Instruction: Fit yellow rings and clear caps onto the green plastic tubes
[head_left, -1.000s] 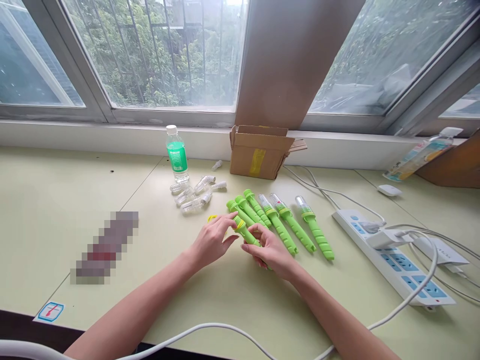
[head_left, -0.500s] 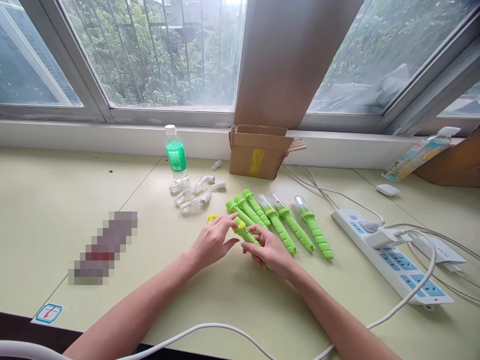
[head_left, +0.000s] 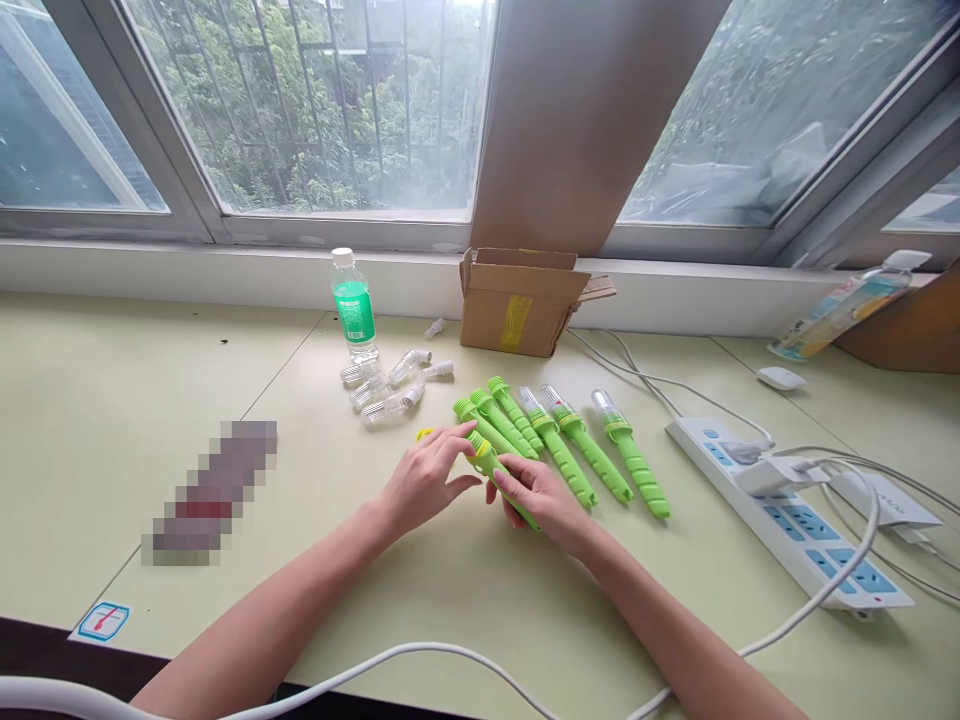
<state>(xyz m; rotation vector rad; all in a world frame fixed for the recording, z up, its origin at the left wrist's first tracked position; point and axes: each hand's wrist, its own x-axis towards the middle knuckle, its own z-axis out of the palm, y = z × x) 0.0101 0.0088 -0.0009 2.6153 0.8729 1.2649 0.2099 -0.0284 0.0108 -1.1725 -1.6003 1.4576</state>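
Note:
My right hand [head_left: 541, 497] is wrapped round a green plastic light handle [head_left: 491, 464], which is tilted with its threaded end up and to the left. A yellow ring [head_left: 477, 447] circles that end, just below the thread. The fingertips of my left hand [head_left: 429, 472] touch the threaded end, fingers stretched out and thumb spread away from the handle. Beyond my hands lie several bare green handles [head_left: 514, 418]. To their right are three green lights [head_left: 630, 450] with clear caps. Partly hidden behind my left hand are yellow rings [head_left: 425, 434].
Several clear caps [head_left: 386, 405] lie left of the handles, before a green-labelled bottle [head_left: 354, 310]. A cardboard box [head_left: 517, 310] stands by the window. On the right are a power strip [head_left: 795, 525] and cables. A white cable [head_left: 420, 648] crosses the front.
My right hand has shifted its fingers along the handle, its thumb now lying over it. My left hand stays at the threaded end. The view has shifted slightly.

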